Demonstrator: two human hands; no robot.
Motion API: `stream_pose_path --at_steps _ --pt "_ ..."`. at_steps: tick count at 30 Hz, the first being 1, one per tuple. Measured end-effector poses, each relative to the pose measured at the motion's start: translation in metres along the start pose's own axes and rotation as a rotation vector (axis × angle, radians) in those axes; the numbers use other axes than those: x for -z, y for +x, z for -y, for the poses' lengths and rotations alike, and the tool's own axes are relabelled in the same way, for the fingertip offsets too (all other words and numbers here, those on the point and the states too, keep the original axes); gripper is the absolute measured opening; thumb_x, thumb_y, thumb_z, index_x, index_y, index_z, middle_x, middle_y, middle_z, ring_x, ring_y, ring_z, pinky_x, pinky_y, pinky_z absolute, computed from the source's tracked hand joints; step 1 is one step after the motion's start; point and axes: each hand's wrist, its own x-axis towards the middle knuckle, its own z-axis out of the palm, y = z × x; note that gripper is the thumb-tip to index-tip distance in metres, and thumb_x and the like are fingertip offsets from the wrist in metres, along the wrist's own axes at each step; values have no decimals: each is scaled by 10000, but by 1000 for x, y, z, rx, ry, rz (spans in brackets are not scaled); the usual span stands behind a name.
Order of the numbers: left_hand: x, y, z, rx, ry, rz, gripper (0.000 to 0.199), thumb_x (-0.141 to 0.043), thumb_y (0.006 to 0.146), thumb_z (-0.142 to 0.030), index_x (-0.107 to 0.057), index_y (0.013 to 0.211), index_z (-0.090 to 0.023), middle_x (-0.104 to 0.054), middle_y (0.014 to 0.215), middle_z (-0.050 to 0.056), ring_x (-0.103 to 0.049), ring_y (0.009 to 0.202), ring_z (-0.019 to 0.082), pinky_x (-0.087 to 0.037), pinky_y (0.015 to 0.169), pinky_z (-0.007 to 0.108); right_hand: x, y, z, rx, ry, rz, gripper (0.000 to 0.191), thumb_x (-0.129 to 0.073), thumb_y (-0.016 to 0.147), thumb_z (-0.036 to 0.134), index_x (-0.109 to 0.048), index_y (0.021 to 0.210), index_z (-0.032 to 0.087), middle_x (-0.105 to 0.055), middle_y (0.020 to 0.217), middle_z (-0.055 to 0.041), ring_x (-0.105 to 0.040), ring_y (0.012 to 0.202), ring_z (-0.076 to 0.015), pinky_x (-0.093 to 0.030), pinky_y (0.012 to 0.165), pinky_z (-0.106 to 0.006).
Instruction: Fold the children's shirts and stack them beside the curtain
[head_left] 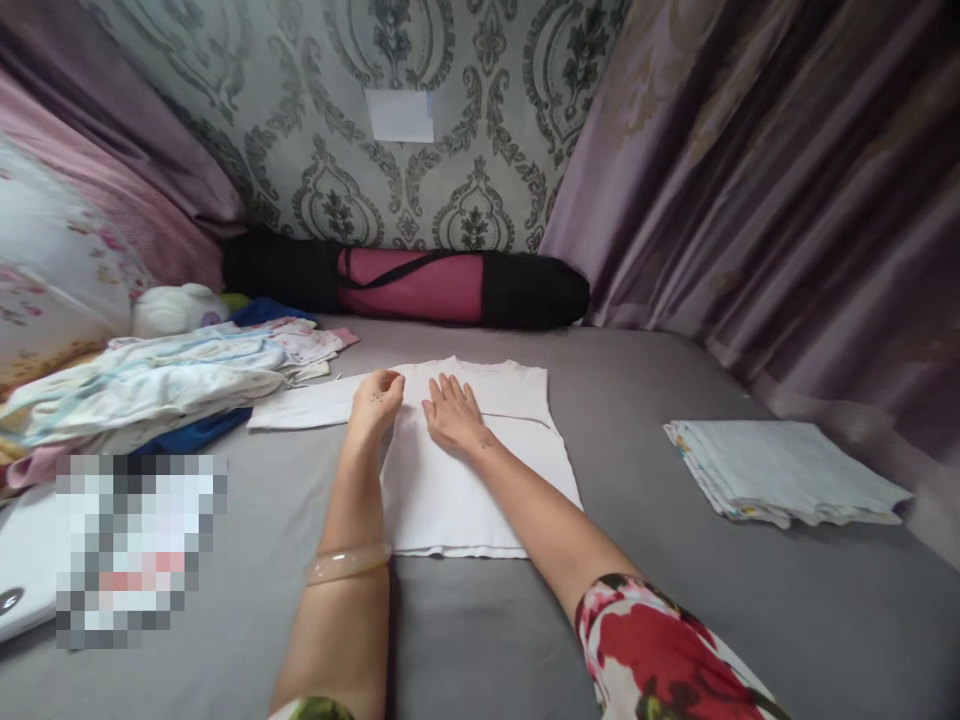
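A white long-sleeved garment (457,500) lies on the grey sheet in front of me. One sleeve stretches out to the left, while the other lies folded across the upper part. My left hand (379,400) is at the base of the outstretched sleeve, its fingers curled together on the cloth; what they pinch is too small to make out. Just to its right, my right hand (454,412) rests flat on the garment, palm down with fingers spread.
Crumpled light clothes (165,385) are heaped at the left, near a white plush toy (180,308). A folded pale cloth (787,470) lies at the right. Along the patterned wall rests a long black and pink bag (412,285). Something pixelated (142,550) is at lower left.
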Motion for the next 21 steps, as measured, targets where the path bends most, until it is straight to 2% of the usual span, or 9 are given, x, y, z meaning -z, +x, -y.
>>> stream_pose_path --at_steps 3,5,7,9,11,13,17,19,21 --pt "21 0 11 114 69 -47 312 -489 826 -317 -676 985 -125 -708 939 122 -653 926 257 -486 854 340 12 8 -6 -8 67 104 611 -180 1004 412 -215 1542 125 -122 1619 -84 -48 1488 -224 -10 1190 -430" --pt "35 0 22 219 169 -136 281 -490 831 -283 -671 963 -113 -695 951 161 -637 986 304 -467 897 391 26 14 -13 -35 135 163 599 -138 1009 401 -211 1545 142 -136 1618 -67 -83 1486 -206 -57 1191 -408" --pt "47 -1 33 277 261 -276 281 -492 830 -261 -658 977 -87 -671 1002 208 -578 1109 358 -413 977 453 36 17 -22 -70 126 83 585 -137 1010 356 -201 1545 127 -132 1618 -70 -78 1486 -194 -58 1190 -390" --pt "55 -1 43 311 293 -405 293 -505 819 -251 -637 1007 -69 -640 1056 235 -490 1220 388 -346 1041 493 38 16 -29 -69 55 -10 582 -182 1004 327 -196 1543 107 -117 1621 -79 -34 1488 -201 -23 1190 -390" --pt "59 -2 51 381 242 -475 291 -535 791 -245 -618 1010 -71 -609 1088 238 -456 1245 397 -340 1049 504 31 13 -33 -39 -8 -7 587 -210 1003 342 -211 1540 105 -125 1619 -85 -25 1488 -217 -7 1188 -403" --pt "61 -3 57 453 166 -490 284 -564 758 -236 -603 992 -80 -584 1100 239 -458 1230 400 -369 1031 501 23 10 -35 -24 -42 24 591 -198 1007 368 -227 1537 108 -137 1617 -92 -47 1487 -230 -10 1185 -414" --pt "63 -6 58 491 151 -530 359 -583 718 -226 -553 1039 -67 -547 1140 263 -401 1261 422 -357 1041 536 18 6 -37 3 -44 36 591 -226 1010 377 -239 1532 102 -153 1614 -111 -76 1481 -247 -39 1181 -429" --pt "62 -8 55 526 138 -581 443 -586 710 -228 -505 1105 -43 -518 1189 281 -379 1278 426 -337 1054 544 22 3 -39 38 -40 -40 552 -275 1005 334 -314 1506 105 -219 1596 -117 -147 1462 -239 -115 1171 -394" --pt "60 -8 50 584 91 -634 502 -593 704 -232 -461 1142 -26 -485 1233 294 -368 1296 419 -321 1072 523 24 -1 -41 60 -56 -146 460 -305 994 257 -498 1396 145 -394 1502 -107 -308 1377 -225 -235 1119 -339"
